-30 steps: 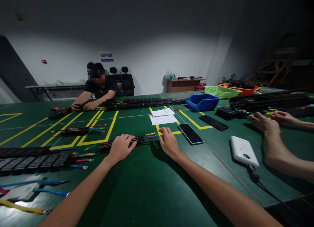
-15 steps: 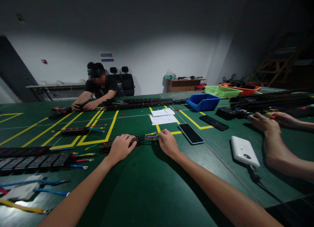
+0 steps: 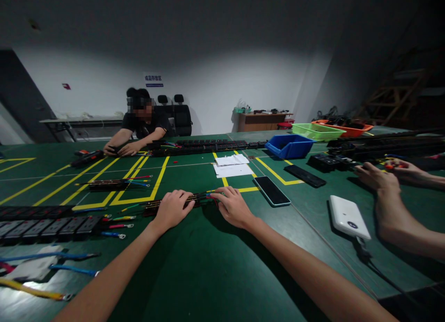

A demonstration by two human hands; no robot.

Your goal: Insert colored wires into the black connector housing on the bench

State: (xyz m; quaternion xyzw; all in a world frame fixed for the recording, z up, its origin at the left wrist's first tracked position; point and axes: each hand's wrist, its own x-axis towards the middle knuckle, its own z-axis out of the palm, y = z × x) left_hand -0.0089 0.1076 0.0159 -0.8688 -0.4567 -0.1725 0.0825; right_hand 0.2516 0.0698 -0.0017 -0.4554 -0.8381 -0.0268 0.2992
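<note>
A dark strip (image 3: 149,208) with copper-coloured bars lies on the green table in front of me. My left hand (image 3: 174,207) is closed over its middle, fingers on the far side and thumb along the near side. Coloured wires (image 3: 207,196) come out of the strip's right end. Around these wires are the fingers of my right hand (image 3: 233,206), which cover the wire tips. Past my left hand lies a similar strip (image 3: 104,185) with red, yellow and blue wires. Black socket strips (image 3: 74,227) with ring-ended wires are at the left.
Papers (image 3: 233,166), a phone (image 3: 271,190), a dark phone-like slab (image 3: 305,175) and a white power bank (image 3: 348,215) with a cable lie ahead and right. A blue bin (image 3: 289,148) stands behind. Another person's hands (image 3: 380,180) work at right; a person (image 3: 142,120) leans across the far side.
My right hand has shifted slightly left along the wires, its fingers now reaching over them instead of pinching at their tips. My left hand stays on the strip.
</note>
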